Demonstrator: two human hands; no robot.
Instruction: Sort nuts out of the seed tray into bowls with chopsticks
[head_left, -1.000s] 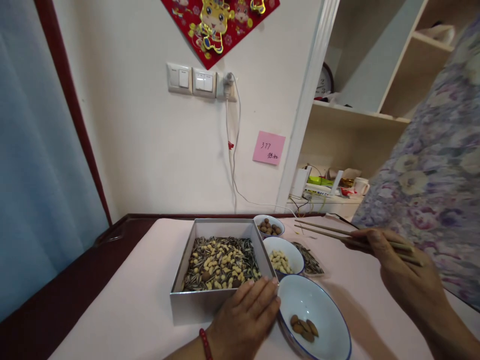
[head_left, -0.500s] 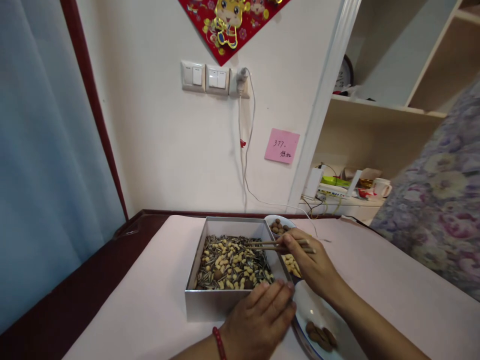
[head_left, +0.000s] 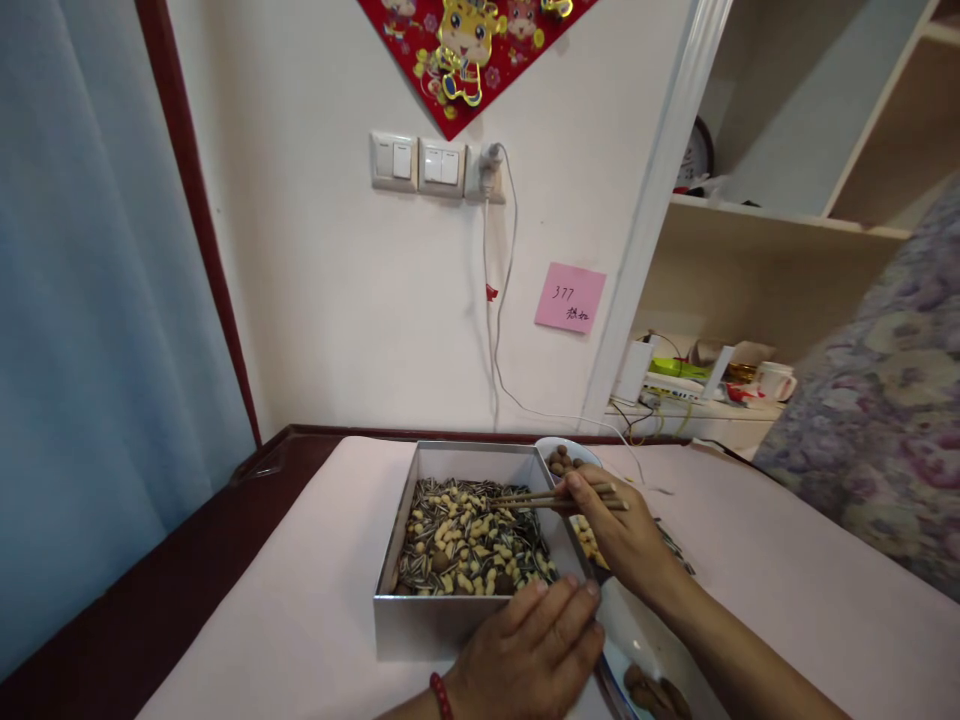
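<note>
A pair of wooden chopsticks (head_left: 544,497) is gripped in my right hand (head_left: 619,525), their tips over the seeds inside a silver box (head_left: 420,625). Sunflower seeds (head_left: 514,575), peanuts (head_left: 450,535) in their shells and a few round brown nuts (head_left: 441,562) fill the box. Whether the tips pinch anything is too small to tell. My left hand (head_left: 529,645), with a red bead bracelet (head_left: 440,695), lies with outstretched fingers against the box's near right corner. Just right of it stands a white bowl (head_left: 626,625) with several brown nuts (head_left: 656,692).
Behind my right hand is a bowl of round nuts (head_left: 562,460), and peanuts (head_left: 589,540) lie beside the box. A white cable (head_left: 570,415) runs from the wall socket onto the pink table cover (head_left: 300,570). A person in floral clothing (head_left: 892,400) is at the right.
The view has shifted slightly, so everything sits a little lower and further right. The chopsticks stay over the box, their tips slightly closer together. My left hand remains at the box corner.
</note>
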